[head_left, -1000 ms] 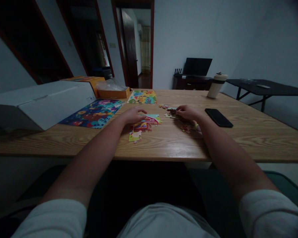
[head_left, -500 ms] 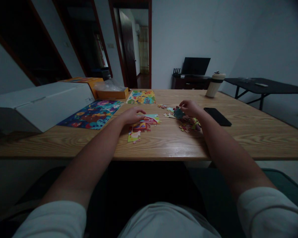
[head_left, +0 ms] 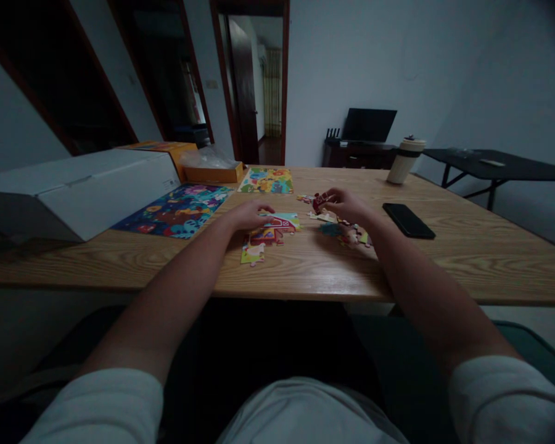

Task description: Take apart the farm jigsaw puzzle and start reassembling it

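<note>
My left hand (head_left: 250,216) lies at the upper left of a partly joined jigsaw puzzle (head_left: 284,223), its fingers stretched out and touching the puzzle's edge. Red barn-like shapes and a white animal show on the joined part. Between the fingertips of my right hand (head_left: 345,203) is a dark red puzzle piece (head_left: 320,202) with pale crossed lines, raised above the table. Below that hand lies a pile of loose puzzle pieces (head_left: 350,234), partly covered by my right forearm. A teal piece (head_left: 329,229) sits at the pile's left side.
On the wooden table (head_left: 300,271), a dark blue picture sheet (head_left: 180,213) and a yellow one (head_left: 267,180) lie at left and back. A white box (head_left: 111,188) and an orange tray (head_left: 215,174) stand left. A black phone (head_left: 407,220) and a cream tumbler (head_left: 404,163) are right.
My right hand has picked a dark red puzzle piece from the pile and moved slightly left with it. The teal piece now lies lower in the pile. My left hand stays at the joined puzzle.
</note>
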Demonstrator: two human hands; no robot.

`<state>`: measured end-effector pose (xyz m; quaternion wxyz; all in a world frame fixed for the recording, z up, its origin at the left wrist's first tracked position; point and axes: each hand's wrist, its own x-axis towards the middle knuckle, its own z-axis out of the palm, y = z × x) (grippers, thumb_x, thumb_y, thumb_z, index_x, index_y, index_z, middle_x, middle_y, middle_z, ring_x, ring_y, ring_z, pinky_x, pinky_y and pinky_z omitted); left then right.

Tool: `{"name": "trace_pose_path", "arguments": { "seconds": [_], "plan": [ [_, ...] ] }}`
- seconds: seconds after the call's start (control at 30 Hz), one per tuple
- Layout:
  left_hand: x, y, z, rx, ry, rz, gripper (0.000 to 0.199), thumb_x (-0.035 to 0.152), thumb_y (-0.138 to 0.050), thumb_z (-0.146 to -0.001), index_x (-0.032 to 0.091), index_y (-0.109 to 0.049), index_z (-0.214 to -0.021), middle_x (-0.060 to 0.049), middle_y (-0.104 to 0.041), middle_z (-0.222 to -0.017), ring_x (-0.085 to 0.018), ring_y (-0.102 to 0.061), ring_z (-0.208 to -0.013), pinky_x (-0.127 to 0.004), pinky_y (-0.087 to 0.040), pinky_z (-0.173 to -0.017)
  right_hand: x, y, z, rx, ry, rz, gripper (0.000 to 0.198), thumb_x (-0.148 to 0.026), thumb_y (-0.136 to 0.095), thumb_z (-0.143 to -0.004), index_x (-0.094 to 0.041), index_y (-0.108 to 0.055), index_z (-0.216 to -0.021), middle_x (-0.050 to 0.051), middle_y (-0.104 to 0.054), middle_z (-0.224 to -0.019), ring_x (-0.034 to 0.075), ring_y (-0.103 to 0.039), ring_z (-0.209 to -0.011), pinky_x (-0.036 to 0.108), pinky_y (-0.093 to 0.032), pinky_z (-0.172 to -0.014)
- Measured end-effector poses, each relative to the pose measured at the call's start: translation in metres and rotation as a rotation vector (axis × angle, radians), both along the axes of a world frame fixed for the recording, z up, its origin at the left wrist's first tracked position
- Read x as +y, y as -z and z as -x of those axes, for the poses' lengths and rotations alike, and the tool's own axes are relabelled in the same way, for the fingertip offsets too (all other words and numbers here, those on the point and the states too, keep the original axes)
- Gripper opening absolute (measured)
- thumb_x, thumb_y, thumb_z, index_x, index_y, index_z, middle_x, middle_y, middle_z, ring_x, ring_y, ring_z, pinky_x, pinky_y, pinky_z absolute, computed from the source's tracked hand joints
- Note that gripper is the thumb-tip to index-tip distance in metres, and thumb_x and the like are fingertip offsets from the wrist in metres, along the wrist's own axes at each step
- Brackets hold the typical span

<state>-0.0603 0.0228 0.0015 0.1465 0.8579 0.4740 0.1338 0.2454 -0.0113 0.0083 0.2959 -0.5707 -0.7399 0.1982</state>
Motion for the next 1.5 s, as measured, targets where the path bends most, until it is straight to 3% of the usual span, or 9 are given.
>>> {"name": "trace_pose_path", "arguments": {
  "seconds": [0.1, 0.17, 0.33, 0.67, 0.87, 1.0, 1.2, 1.3, 1.5],
  "plan": [
    [0.001, 0.0, 0.0, -0.002, 0.028, -0.01, 0.048, 0.052, -0.06, -0.082, 0.018, -0.07, -0.115, -0.013, -0.066, -0.122, -0.028, -0.06, -0.11, -0.036, -0.045, -0.095, -0.013, 0.001, 0.024, 0.119, -0.123, 0.026, 0.046, -0.022, -0.06, -0.084, -0.02, -0.055, -0.13, 0.006, -0.072, -0.097, 0.016, -0.063, -0.076, 0.024, -0.046, -0.063],
    [0.001, -0.001, -0.001, 0.001, 0.043, -0.005, 0.047, 0.049, -0.059, -0.083, 0.016, -0.07, -0.116, -0.014, -0.067, -0.121, -0.027, -0.061, -0.108, -0.036, -0.045, -0.094, -0.021, 0.003, 0.039, 0.061, -0.225, 0.073, 0.049, -0.02, -0.061, -0.083, -0.019, -0.055, -0.132, 0.006, -0.072, -0.093, 0.016, -0.062, -0.074, 0.025, -0.046, -0.062],
    [-0.001, -0.002, -0.002, -0.024, 0.041, -0.003, 0.04, 0.044, -0.062, -0.082, 0.022, -0.071, -0.114, -0.01, -0.069, -0.119, -0.026, -0.062, -0.106, -0.036, -0.046, -0.093, -0.028, 0.01, 0.054, -0.159, -0.362, 0.101, 0.031, -0.03, -0.069, -0.079, -0.018, -0.071, -0.108, 0.007, -0.071, -0.086, 0.016, -0.062, -0.071, 0.026, -0.045, -0.06],
    [-0.003, -0.003, -0.003, -0.008, 0.059, 0.009, 0.046, 0.052, -0.066, -0.078, 0.022, -0.071, -0.113, -0.012, -0.068, -0.12, -0.028, -0.061, -0.107, -0.038, -0.045, -0.093, -0.029, 0.014, 0.05, -0.288, -0.367, 0.084, 0.026, -0.045, -0.069, -0.08, -0.021, -0.07, -0.089, 0.005, -0.07, -0.079, 0.015, -0.06, -0.066, 0.027, -0.043, -0.059],
    [-0.002, -0.002, -0.004, -0.062, 0.074, 0.047, 0.046, 0.049, -0.067, -0.079, 0.019, -0.07, -0.114, -0.012, -0.069, -0.118, -0.027, -0.063, -0.104, -0.036, -0.047, -0.09, -0.034, 0.012, 0.053, -0.182, -0.418, 0.055, 0.021, -0.035, -0.066, -0.081, -0.019, -0.063, -0.093, 0.005, -0.068, -0.086, 0.015, -0.059, -0.071, 0.026, -0.044, -0.062],
    [-0.009, -0.006, -0.011, -0.24, 0.172, 0.209, 0.044, 0.048, -0.062, -0.084, 0.019, -0.068, -0.117, -0.009, -0.071, -0.111, -0.022, -0.066, -0.097, -0.033, -0.05, -0.083, -0.031, 0.018, 0.062, -0.001, -0.398, -0.063, 0.02, -0.025, -0.061, -0.083, -0.019, -0.06, -0.101, 0.004, -0.068, -0.089, 0.015, -0.06, -0.075, 0.026, -0.045, -0.064],
    [-0.018, -0.017, -0.017, -0.29, 0.3, 0.337, 0.037, 0.038, -0.068, -0.081, 0.019, -0.07, -0.113, -0.007, -0.074, -0.106, -0.02, -0.068, -0.092, -0.032, -0.051, -0.082, -0.025, 0.027, 0.07, 0.189, -0.332, -0.139, 0.023, -0.032, -0.063, -0.084, -0.019, -0.057, -0.102, 0.006, -0.068, -0.092, 0.016, -0.063, -0.078, 0.026, -0.047, -0.065],
    [-0.014, -0.02, -0.01, -0.279, 0.256, 0.299, 0.034, 0.038, -0.069, -0.081, 0.019, -0.071, -0.108, -0.007, -0.075, -0.102, -0.02, -0.068, -0.089, -0.032, -0.051, -0.08, -0.026, 0.028, 0.066, 0.041, -0.294, -0.126, 0.026, -0.037, -0.063, -0.084, -0.02, -0.062, -0.103, 0.007, -0.069, -0.097, 0.017, -0.063, -0.079, 0.027, -0.046, -0.068],
    [0.006, -0.015, 0.011, -0.302, 0.151, 0.218, 0.034, 0.039, -0.07, -0.078, 0.016, -0.069, -0.103, -0.008, -0.074, -0.1, -0.02, -0.067, -0.09, -0.032, -0.051, -0.08, -0.034, 0.022, 0.063, -0.34, -0.4, -0.144, 0.029, -0.041, -0.059, -0.089, -0.023, -0.071, -0.107, 0.008, -0.072, -0.099, 0.021, -0.063, -0.084, 0.032, -0.045, -0.08]
  ]
}}
